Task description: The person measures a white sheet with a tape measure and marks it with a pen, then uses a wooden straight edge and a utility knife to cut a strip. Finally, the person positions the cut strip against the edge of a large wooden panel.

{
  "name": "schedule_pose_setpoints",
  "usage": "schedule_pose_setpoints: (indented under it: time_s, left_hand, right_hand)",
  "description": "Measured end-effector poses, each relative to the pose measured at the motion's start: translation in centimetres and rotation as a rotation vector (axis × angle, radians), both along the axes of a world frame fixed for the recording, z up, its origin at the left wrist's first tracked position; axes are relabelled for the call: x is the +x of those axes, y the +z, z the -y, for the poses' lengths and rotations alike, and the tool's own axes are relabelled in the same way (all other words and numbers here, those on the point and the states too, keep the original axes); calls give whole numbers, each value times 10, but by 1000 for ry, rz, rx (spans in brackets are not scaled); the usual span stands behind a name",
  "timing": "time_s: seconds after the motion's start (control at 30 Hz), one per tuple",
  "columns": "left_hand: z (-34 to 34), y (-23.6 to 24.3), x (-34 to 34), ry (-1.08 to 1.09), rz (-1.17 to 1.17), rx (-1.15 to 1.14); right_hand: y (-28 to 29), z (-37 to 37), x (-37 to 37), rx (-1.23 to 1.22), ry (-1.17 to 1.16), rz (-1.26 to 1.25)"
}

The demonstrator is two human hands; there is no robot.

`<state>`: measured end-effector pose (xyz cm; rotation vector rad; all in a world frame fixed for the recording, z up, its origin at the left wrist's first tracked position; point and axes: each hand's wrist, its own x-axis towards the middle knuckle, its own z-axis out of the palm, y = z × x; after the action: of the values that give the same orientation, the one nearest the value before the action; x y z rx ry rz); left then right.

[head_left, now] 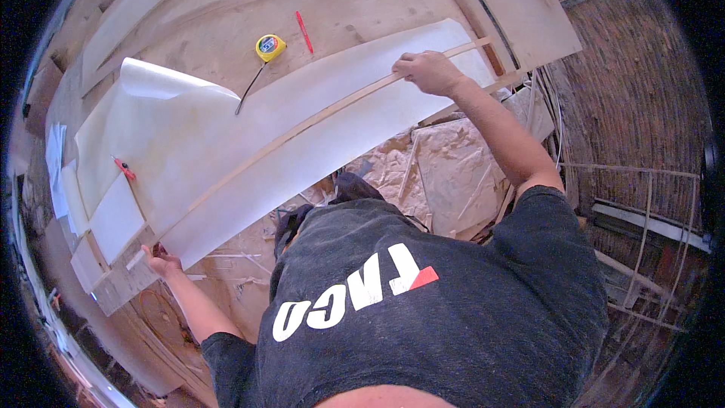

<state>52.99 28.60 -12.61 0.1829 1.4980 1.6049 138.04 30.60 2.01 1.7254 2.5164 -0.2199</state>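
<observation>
A long, thin wooden strip [326, 112] runs diagonally over a large white paper sheet [302, 162] on the wooden worktable. Near the strip's far right end, my right hand [430, 73] is closed around it, with a short length sticking out beyond the fingers. At the near left edge of the sheet, my left hand [161, 261] grips the strip's other end, fingers partly hidden. A yellow tape measure [269, 47] lies past the sheet, its blade pulled out toward the paper. Beside it rests a red pen [304, 32].
The paper's far left edge curls up in a roll [170, 79]. A red-handled cutter [124, 169] lies at the left, near a smaller white sheet [117, 219]. Wood scraps and offcuts [461, 166] cover the floor below the table's near edge. A ribbed brown surface [627, 83] stands at the right.
</observation>
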Motion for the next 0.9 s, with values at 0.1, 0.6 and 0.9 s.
schedule_pose_setpoints:
  time_s: [0.1,0.6,0.9]
  left_hand:
    - [4,-10,-28,6,-104,-134]
    - [-3,-17,-35,-49,22,-110]
    - [-6,-10,-21,-114,37,-120]
  right_hand:
    - [-4,-5,22,9,-50,22]
    - [-50,22,45,187,-54,53]
    - [-56,22,51,158,-98,53]
